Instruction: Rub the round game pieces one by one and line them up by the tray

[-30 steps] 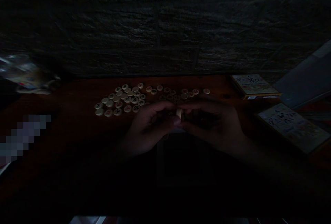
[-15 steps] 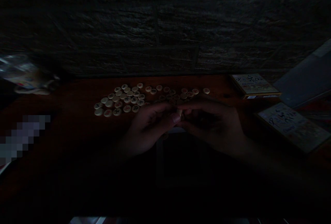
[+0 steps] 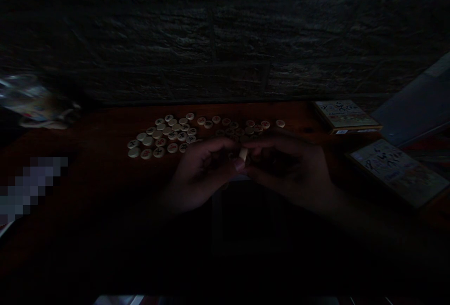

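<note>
The scene is very dark. A pale round Chinese chess piece (image 3: 243, 155) is held up on its edge between my two hands. My left hand (image 3: 204, 173) is closed on it, the thumb pressed to its near side. From the other side, the fingers of my right hand (image 3: 295, 169) close on the same piece. Beyond my left hand, several Chinese chess pieces (image 3: 159, 141) lie flat in close rows, some with red or black characters, some plain. More pieces (image 3: 249, 130) lie behind my hands, partly hidden by them.
Two flat boxes with printed lids, one farther back (image 3: 346, 115) and one nearer (image 3: 397, 169), lie on the wooden table (image 3: 105, 155) at right. A clear plastic-wrapped item (image 3: 31, 101) stands at left. A rough brick wall (image 3: 225, 37) rises behind the table.
The held piece has turned between my fingers, so more of its pale side shows. My hands have stayed in nearly the same place.
</note>
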{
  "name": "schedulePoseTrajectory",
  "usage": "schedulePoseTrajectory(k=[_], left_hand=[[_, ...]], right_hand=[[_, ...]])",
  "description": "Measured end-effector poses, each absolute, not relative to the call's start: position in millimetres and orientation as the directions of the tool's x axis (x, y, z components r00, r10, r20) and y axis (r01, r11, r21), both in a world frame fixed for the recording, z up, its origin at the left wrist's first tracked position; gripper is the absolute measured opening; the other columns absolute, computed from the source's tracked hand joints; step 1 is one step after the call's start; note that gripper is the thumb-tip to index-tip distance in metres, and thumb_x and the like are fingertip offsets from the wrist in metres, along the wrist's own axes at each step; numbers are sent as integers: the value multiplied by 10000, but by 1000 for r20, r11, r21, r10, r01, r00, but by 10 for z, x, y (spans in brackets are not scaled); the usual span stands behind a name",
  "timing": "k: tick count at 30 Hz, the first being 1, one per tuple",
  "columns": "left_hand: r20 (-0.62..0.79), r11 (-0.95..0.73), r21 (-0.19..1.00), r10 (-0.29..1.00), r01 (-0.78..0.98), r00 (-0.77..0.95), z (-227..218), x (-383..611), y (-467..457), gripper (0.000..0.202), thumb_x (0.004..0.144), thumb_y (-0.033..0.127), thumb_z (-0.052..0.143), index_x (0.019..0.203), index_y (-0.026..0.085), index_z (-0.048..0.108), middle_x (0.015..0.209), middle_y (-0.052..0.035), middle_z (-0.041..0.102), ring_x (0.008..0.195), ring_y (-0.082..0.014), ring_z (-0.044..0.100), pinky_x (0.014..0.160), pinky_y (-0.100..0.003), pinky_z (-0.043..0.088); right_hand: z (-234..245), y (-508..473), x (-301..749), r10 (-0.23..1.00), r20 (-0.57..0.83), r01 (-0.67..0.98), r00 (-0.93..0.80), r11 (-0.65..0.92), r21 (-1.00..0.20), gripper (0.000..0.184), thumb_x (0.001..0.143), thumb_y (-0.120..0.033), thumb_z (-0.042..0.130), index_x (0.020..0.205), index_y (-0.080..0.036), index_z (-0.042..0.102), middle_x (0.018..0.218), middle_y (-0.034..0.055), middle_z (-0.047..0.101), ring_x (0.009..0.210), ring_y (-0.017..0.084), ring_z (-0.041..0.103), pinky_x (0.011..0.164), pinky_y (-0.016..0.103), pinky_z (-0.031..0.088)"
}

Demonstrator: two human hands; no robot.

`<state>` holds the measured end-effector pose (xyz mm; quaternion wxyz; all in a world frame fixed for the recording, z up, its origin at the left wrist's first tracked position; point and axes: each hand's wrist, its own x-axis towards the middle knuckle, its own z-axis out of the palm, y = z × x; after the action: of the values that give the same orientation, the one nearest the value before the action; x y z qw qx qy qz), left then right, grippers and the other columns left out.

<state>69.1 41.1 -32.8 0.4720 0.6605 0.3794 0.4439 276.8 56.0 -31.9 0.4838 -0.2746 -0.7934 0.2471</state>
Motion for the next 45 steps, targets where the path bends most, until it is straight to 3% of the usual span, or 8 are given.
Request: schedulePoseTrajectory(k=[4,16,25,33,36,40,45], left_hand=[[222,-257,964,917,66,331,-331,685,408,131,884,264,766,985,186,735,913,-16,752,784,-134,691,668,-192,536],[230,-273,958,915,89,330,-292,701,420,123,907,294,736,878,176,718,782,10,693,684,-109,622,602,-180,491],[204,-236,969,928,67,310,-341,677,413,122,899,285,760,967,188,729,837,8,724,723,-118,666,622,-180,516],[158,-168,986,956,18,248,-273,723,415,183,888,350,761,955,180,740,926,-57,790,881,-217,757,731,-272,593],[146,-150,989,960,-2,240,-286,716,426,173,897,350,753,944,183,741,918,-52,787,856,-205,751,690,-259,575],[154,-158,987,963,-3,220,-307,702,440,148,897,340,749,921,194,742,804,-23,749,761,-178,717,607,-243,532],[169,-173,985,966,5,194,-299,714,427,129,903,306,741,963,192,756,815,-18,746,696,-152,678,563,-236,497]], right_hand=[[-314,560,2772,667,635,206,-391,735,-646,269,826,-160,832,1083,-163,753,872,6,700,773,111,661,688,227,541],[-340,563,2775,639,654,187,-404,758,-625,276,844,-112,796,1106,-175,736,880,-12,676,780,96,646,698,214,534],[-330,545,2760,675,628,171,-387,722,-671,286,832,-131,812,1097,-201,732,868,-9,685,769,116,650,702,249,543],[-374,541,2748,730,582,165,-358,663,-730,343,829,-117,788,1145,-217,701,885,4,694,766,137,665,666,264,552],[-382,553,2761,726,583,174,-365,669,-723,378,820,-89,779,1166,-213,693,886,-4,700,745,126,664,650,250,540],[-355,551,2773,741,557,162,-375,643,-748,288,866,-130,739,1137,-214,692,879,8,722,740,148,694,632,265,543],[-342,545,2776,775,527,150,-348,601,-785,209,917,-168,710,1120,-214,690,950,32,770,815,178,751,701,287,591]])
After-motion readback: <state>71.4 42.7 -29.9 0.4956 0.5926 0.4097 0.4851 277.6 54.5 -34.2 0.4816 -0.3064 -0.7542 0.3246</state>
